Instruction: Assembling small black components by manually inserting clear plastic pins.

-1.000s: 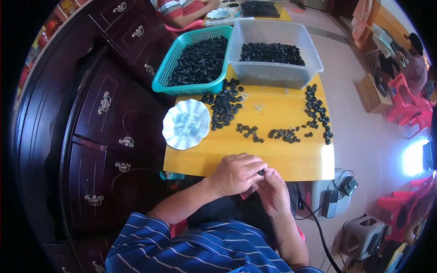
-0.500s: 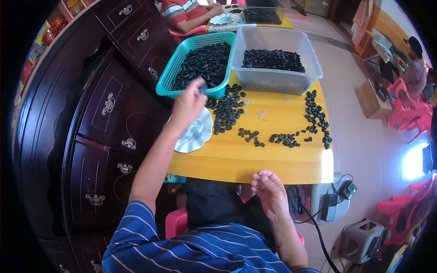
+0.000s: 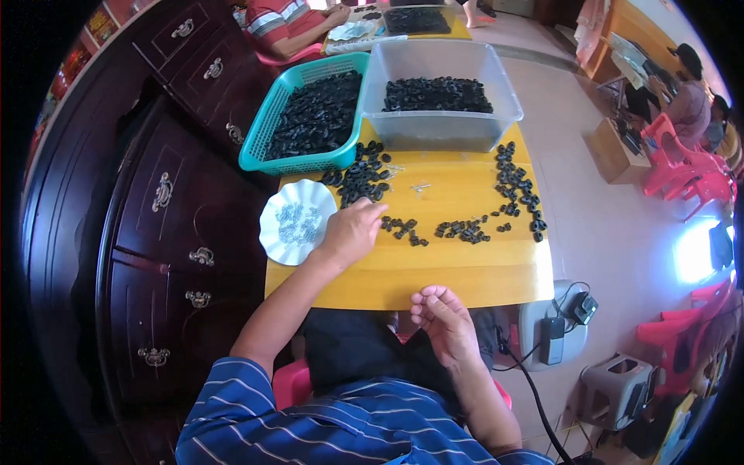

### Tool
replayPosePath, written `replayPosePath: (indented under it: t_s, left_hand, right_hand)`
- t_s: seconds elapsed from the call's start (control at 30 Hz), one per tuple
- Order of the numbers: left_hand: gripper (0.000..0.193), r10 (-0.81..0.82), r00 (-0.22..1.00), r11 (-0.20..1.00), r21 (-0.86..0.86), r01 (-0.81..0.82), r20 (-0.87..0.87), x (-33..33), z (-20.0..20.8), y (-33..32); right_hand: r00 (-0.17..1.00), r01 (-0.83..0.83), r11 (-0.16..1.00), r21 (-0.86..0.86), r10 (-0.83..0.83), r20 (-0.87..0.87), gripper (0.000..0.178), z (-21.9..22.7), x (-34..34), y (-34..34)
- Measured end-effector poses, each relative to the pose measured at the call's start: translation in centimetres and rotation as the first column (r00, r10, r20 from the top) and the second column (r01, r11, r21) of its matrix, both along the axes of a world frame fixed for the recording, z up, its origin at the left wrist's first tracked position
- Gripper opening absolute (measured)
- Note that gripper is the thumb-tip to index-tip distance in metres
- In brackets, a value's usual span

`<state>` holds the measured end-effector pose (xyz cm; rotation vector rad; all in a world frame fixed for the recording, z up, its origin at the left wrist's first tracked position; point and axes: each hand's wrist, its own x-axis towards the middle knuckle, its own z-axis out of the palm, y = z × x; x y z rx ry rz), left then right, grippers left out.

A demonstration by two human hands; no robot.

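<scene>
My left hand [image 3: 353, 235] is over the table beside the white scalloped plate [image 3: 269, 203], palm down. Its fingers are bent together and point toward a small cluster of black pieces [image 3: 401, 228]; whatever they hold, if anything, is hidden. Small clear or silvery pins [image 3: 298, 225] lie spread on the plate. At the table's near edge my right hand [image 3: 448, 322] has its thumb and fingertips pinched together, and any item between them is too small to make out. Beyond my left hand lies a pile of black oval pieces [image 3: 362, 180].
A green basket [image 3: 302, 164] and a clear plastic bin [image 3: 442, 133], both holding black parts, stand at the back of the yellow table [image 3: 372, 291]. More black pieces [image 3: 515, 182] line the right side. A dark cabinet [image 3: 186, 256] stands at left. Other people sit farther off.
My left hand has come back from the green basket, moving nearer and to the right of the plate. My right hand keeps its pinch at the table edge. The view has shifted slightly.
</scene>
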<state>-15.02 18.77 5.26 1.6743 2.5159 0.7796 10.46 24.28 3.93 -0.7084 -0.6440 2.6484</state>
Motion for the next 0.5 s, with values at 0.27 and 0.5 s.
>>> replayPosePath:
  t_s: [0.27,0.5]
  left_hand:
    - [0.028,0.045,0.989,0.999,0.006,-0.045,-0.140,-2.0,-1.1,2.5]
    - [0.028,0.044,0.983,0.996,-0.065,-0.056,-0.177,-2.7,-2.1,3.6]
  right_hand:
    - [1.000,-0.001,1.000,0.002,0.001,-0.018,0.013,0.0,0.1,-0.2]
    - [0.999,0.013,1.000,0.008,-0.013,-0.036,0.014,0.1,0.2,0.1]
